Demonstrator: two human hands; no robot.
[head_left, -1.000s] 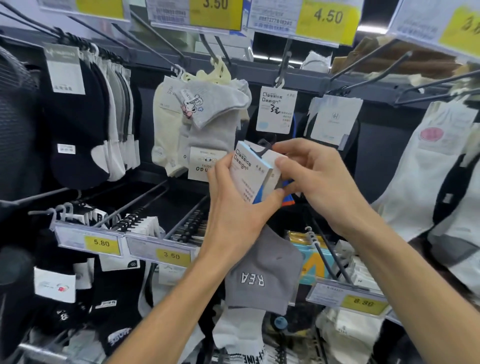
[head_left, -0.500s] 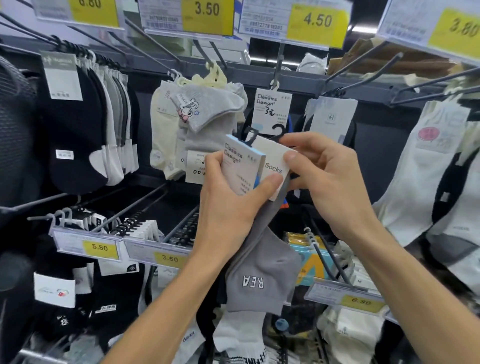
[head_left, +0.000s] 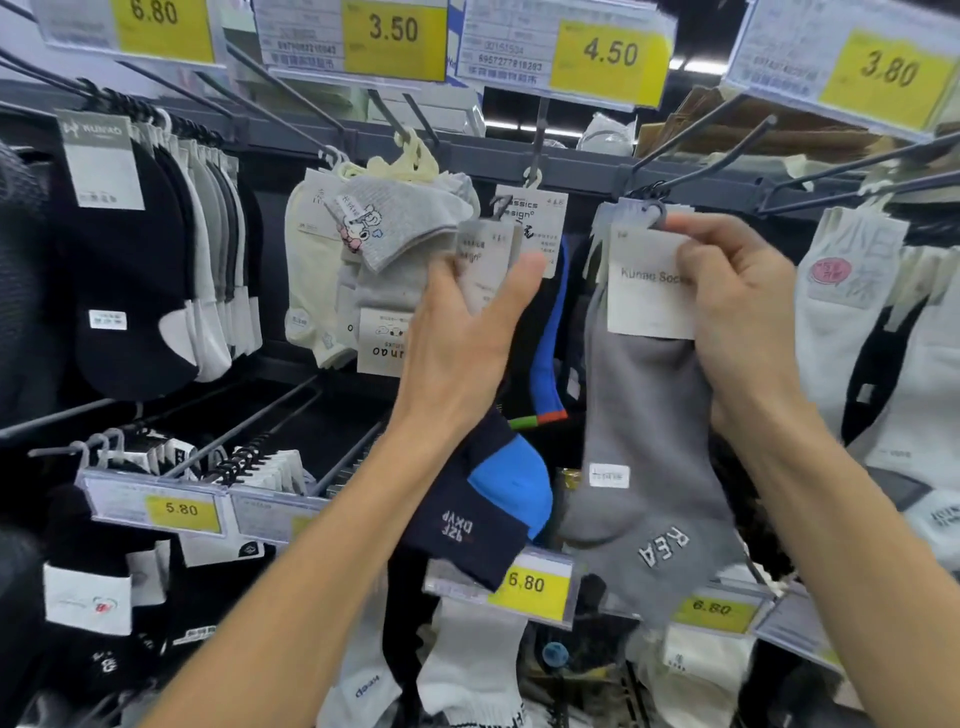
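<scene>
- White cardboard printed "Kunao Socks", the header card (head_left: 649, 283) of a grey sock (head_left: 649, 441), is pinched between the thumb and curled fingers of the right hand (head_left: 743, 322).
- Its dark hook (head_left: 655, 212) is held up near a black peg (head_left: 701, 149) at twelve o'clock of the card; whether it sits on the peg cannot be told.
- A blurred card (head_left: 485, 260) topping a navy-and-blue sock (head_left: 478, 519) is gripped by the left hand (head_left: 457, 348), thumb in front, fingers curled behind.
- The navy-and-blue sock is seen hanging at six o'clock of the left hand, with the grey sock at three o'clock of it and the two kept apart.
- Yellow price labels are shown: a 4.50 tag (head_left: 610, 52) at twelve o'clock and a 6.80 tag (head_left: 530, 584) at six o'clock.
</scene>
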